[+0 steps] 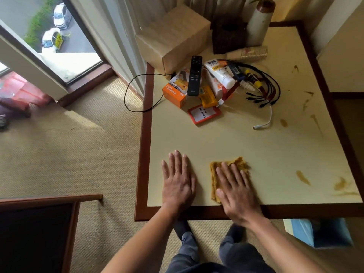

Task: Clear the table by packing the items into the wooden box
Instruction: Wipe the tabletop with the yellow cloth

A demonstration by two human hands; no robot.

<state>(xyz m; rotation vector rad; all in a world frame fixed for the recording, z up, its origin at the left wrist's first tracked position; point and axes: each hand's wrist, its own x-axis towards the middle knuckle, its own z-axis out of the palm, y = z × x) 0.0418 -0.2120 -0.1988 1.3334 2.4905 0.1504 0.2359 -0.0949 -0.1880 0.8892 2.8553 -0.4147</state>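
Items [212,83]: a loose pile in the upper middle of the frame, on the far part of the table, well apart from both hands.
Remote [195,75]: black, slim, on top of the pile; long axis runs almost straight up and down the frame, logo end toward the bottom.
Tube [219,72]: white plastic, lying diagonally, cap toward the lower right.
Charger box [174,93]: orange card, at the pile's left edge, touching the remote.
Badge [203,114]: red-framed card with a white label, flat and tilted, at the pile's lower edge.
Cables [269,89]: black bundle looped at the pile's right, plugs fanned toward the lower left.
Box [173,36]: pale, wood-grained, closed block, top centre, just behind the pile.
Left hand [178,182]: flat on the bare table, fingers straight, grasping nothing.
Right hand [236,190]: flat on a cloth, fingers straight, pressing it, not clenched.
Cloth [236,163]: brown, folded, rough-textured, at the near table edge.
Table [236,138]: cream top, dark wood rim, square.
Stains [302,177]: brown smears along the right side.
Dark box [229,36]: brown, right of the pale box.
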